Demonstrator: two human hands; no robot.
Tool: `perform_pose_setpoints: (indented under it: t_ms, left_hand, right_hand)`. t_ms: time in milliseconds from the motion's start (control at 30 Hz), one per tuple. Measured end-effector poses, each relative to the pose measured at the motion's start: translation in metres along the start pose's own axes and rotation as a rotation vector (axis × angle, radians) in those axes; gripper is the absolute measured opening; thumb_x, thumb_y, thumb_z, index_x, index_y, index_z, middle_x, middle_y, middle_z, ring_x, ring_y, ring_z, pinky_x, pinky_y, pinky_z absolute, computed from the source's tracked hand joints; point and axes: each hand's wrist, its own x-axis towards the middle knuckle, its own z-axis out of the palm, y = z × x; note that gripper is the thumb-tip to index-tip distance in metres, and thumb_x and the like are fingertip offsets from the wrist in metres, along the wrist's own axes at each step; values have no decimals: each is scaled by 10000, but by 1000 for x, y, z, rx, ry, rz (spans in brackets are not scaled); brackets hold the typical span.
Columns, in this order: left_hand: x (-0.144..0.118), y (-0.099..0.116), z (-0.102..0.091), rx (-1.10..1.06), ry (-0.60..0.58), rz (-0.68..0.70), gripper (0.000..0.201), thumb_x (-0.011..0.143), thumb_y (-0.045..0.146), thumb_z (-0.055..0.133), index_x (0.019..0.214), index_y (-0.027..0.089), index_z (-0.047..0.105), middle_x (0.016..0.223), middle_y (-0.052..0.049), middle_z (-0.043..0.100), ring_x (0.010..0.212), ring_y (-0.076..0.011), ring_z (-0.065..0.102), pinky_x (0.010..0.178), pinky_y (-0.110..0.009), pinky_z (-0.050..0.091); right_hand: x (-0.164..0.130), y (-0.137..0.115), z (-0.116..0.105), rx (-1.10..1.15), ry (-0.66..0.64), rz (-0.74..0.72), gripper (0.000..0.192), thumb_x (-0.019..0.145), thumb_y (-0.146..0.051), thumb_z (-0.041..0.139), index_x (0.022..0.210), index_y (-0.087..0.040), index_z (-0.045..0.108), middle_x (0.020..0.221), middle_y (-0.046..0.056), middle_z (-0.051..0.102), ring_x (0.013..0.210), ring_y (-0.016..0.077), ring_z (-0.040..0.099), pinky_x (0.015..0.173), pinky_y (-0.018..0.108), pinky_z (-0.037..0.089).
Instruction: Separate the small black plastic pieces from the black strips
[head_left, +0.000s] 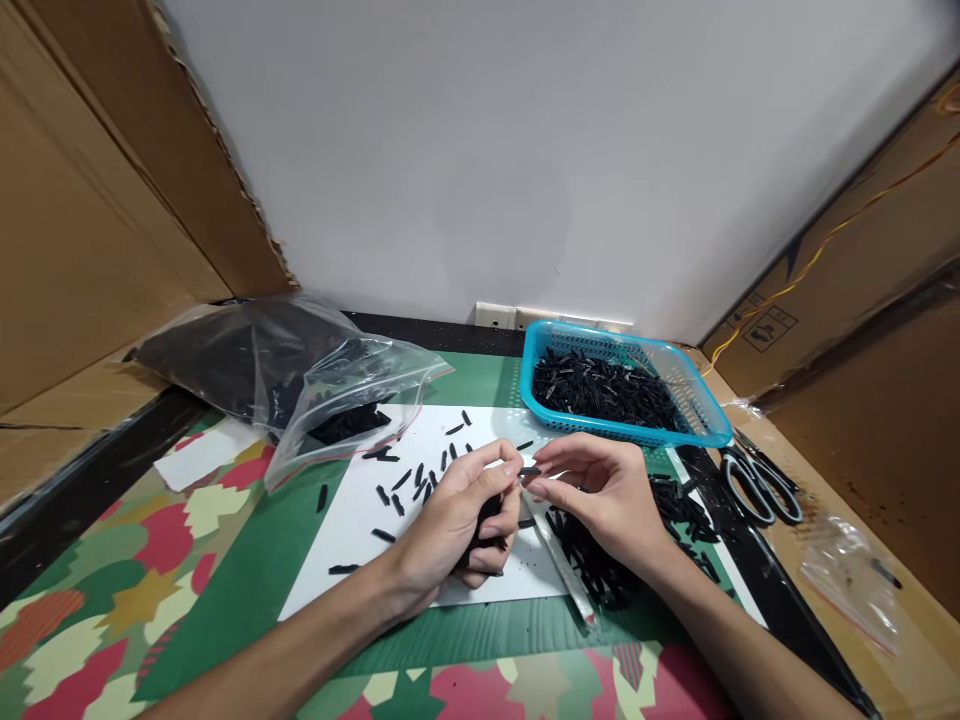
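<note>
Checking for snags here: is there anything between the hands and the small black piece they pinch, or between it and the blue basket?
Nothing visible. The left hand and right hand already pinch the black piece at their fingertips. Behind them, only bare white sheet and green mat lie before the blue basket.

Black pieces (420, 480): matt plastic, on smooth white paper sheet (360, 540). Basket (709, 425) at 1 o'clock: glossy turquoise perforated plastic. Bag (330, 385) at 10 o'clock: clear glossy plastic film, creased. Scissors (757, 485) at 3 o'clock: grey metal blades. Side walls (75, 230): rough brown cardboard.
</note>
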Motion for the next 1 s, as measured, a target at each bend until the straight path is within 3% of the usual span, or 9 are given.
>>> perform_pose_setpoints:
  t_ms: [167, 533, 833, 1000]
  left_hand:
    - [0, -1, -1, -25, 2, 32, 325, 1013, 548, 570, 912, 276, 424, 558, 122, 383, 383, -50, 230, 330, -98, 161]
    - [-2, 0, 2, -23, -5, 41, 342, 1016, 557, 574, 914, 280, 402, 558, 124, 375, 388, -52, 234, 341, -104, 148]
    - [-3, 4, 5, 11, 66, -21, 340, 1010, 584, 561, 941, 297, 392, 561, 128, 359, 395, -51, 212, 354, -107, 141]
    - [-3, 4, 6, 10, 80, -30, 327, 1016, 571, 554, 937, 299, 390, 567, 124, 353, 409, -55, 203, 363, -104, 128]
  right_hand:
    - [1, -1, -3, 54, -38, 87, 177, 812, -306, 899, 913, -186, 817, 824, 43, 821, 713, 173, 798, 687, 250, 681]
    - [-1, -6, 0, 90, -37, 66, 145, 859, -303, 856, 917, -179, 809, 790, 42, 819, 676, 188, 806, 644, 271, 698]
    - [1, -1, 0, 20, -34, 15, 121, 885, -308, 839, 922, -198, 807, 774, 16, 802, 662, 147, 770, 631, 222, 660]
    - [-1, 4, -1, -132, 6, -105, 107, 936, -307, 783, 970, -215, 825, 845, 34, 815, 664, 167, 790, 624, 249, 674]
